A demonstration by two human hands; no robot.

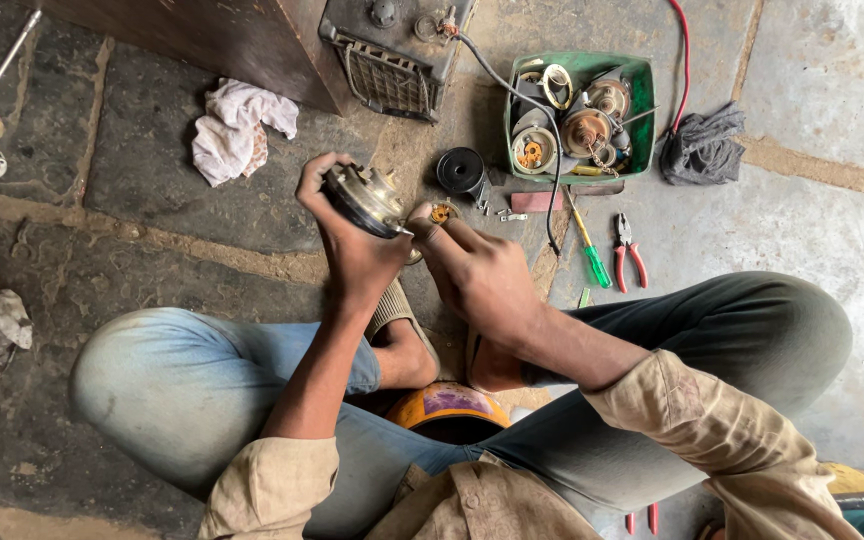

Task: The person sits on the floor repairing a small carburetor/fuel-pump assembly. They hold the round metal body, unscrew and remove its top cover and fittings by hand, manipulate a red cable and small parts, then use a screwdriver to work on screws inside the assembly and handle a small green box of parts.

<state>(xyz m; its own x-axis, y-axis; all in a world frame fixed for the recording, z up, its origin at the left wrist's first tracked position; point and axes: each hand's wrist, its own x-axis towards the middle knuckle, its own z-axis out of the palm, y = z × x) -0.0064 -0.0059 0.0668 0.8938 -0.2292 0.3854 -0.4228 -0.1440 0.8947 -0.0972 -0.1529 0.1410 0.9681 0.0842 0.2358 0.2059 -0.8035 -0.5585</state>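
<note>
left hand (352, 250) grips round metal horn (365, 198); right hand (477, 275) possibly touching rim.

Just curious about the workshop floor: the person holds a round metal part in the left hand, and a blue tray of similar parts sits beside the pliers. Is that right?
Not quite. The head view shows the tray is green, not blue. The rest holds: the left hand grips the round metal part, and the tray of similar parts sits near the red-handled pliers.
</note>
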